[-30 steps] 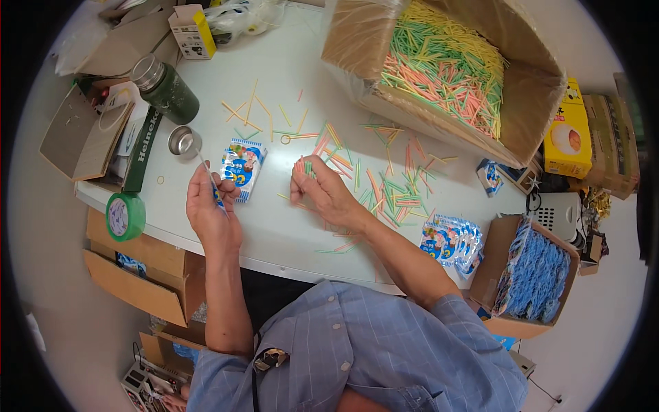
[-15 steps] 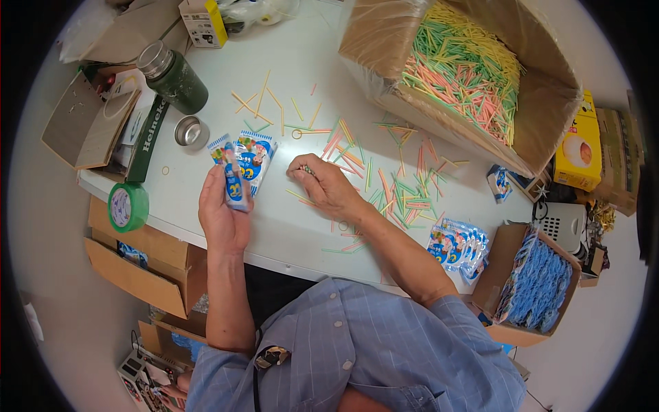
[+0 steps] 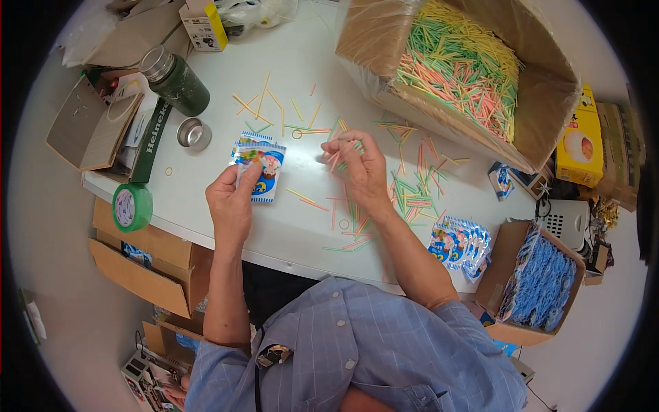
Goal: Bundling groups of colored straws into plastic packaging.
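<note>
My left hand (image 3: 232,207) grips a small blue-and-white printed packet (image 3: 268,184) between thumb and fingers. A second packet (image 3: 248,136) of the same kind shows partly behind it. To the right, my right hand (image 3: 365,172) is closed around a few thin pastel sticks (image 3: 335,161), whose ends stick out past its curled fingers. More pink, green and yellow sticks (image 3: 414,196) lie scattered on the white table (image 3: 288,233) beside and under this hand.
A plastic-lined carton (image 3: 374,41) full of sticks stands at the far right. Near the right edge are a row of packets (image 3: 458,242) and a box of blue packets (image 3: 542,285). A green flask (image 3: 180,86), metal cup (image 3: 193,134) and green tape roll (image 3: 143,207) sit at left.
My left hand has turned over, and its packet now shows its broad printed front. My right hand has moved right and away from me, onto the scattered sticks.
</note>
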Tool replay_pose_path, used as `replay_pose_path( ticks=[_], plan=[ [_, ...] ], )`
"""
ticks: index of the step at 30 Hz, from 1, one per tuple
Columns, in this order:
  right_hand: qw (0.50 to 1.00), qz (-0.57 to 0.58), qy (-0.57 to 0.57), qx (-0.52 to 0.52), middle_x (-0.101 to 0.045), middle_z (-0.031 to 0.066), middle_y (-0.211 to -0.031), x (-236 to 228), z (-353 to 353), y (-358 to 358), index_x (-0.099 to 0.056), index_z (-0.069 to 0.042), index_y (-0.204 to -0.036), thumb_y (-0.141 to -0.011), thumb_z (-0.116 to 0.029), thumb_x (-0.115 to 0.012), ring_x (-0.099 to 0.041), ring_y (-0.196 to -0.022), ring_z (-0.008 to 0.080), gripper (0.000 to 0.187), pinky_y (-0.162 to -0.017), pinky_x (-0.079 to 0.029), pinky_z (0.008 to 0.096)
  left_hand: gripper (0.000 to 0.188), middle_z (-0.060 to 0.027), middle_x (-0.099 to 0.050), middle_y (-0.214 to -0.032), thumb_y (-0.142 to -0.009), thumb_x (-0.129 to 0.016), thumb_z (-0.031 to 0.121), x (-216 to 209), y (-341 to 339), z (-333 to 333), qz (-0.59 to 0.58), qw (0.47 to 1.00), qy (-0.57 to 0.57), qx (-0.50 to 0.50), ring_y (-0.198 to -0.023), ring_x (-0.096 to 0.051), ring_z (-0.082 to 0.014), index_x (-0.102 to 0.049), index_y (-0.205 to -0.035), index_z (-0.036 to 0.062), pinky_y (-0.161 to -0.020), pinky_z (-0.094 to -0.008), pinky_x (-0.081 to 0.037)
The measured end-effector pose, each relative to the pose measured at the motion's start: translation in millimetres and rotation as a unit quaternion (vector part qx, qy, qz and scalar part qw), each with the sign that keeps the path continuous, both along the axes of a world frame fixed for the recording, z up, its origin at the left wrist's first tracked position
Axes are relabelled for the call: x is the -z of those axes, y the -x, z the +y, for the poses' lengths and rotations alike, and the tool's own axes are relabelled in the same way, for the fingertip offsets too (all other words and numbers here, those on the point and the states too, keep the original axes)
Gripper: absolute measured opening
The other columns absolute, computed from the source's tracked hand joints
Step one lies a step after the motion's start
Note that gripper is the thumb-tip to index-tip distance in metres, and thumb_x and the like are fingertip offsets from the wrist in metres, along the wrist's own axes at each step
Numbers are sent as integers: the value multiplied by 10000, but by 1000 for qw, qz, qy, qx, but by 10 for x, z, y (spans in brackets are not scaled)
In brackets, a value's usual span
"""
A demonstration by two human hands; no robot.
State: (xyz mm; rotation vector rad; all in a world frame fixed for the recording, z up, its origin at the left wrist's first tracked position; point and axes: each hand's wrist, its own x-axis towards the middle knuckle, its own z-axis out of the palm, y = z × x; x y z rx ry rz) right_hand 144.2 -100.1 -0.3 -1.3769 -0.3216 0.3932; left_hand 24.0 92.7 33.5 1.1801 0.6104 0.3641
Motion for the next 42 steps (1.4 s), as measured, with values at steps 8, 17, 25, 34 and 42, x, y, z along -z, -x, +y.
replay_pose_path(
  ticks=[8,17,25,34,42],
  plan=[
    [932,-309,188,16,-681,117,-1055,33,10,208,-555,-39,-1192,-1013,-102,-543,-675,-970,240,189,-870,-523,325,206,-62,-728,-946,-979,-669,148,84,7,-77,-29,997,-12,-64,-777,-655,-51,-672,-1068,-38,-695,-197,-527],
    [936,-243,228,-115,-666,128,-1055,38,-109,286,-560,-35,-1165,-992,-79,-563,-677,-962,257,180,-880,-515,329,202,-82,-730,-954,-968,-678,125,146,106,-13,-36,998,1,-49,-797,-680,-73,-654,-1091,-34,-706,-220,-554],
    [958,210,-190,37,-671,137,-1038,-142,-79,47,-489,-38,-1167,-1034,-147,-538,-678,-1063,289,179,-975,-537,424,173,-44,-726,-883,-950,-702,114,73,42,-164,-30,999,-11,1,-752,-628,-48,-725,-1015,-44,-672,-193,-496],
    [950,137,-282,11,-664,106,-1022,-498,-5,36,-495,-67,-1177,-1033,-139,-543,-668,-1094,289,168,-999,-523,471,195,-9,-715,-838,-976,-656,126,41,135,-427,-8,989,-93,116,-740,-583,-27,-738,-1031,-41,-662,-192,-476],
    [942,80,-324,-26,-652,110,-1032,-617,95,111,-498,-86,-1189,-1049,-152,-514,-664,-1108,289,156,-967,-533,423,248,-21,-725,-859,-995,-642,186,95,178,-479,-25,972,-20,235,-764,-593,-29,-736,-1055,-35,-677,-208,-488]
  ],
)
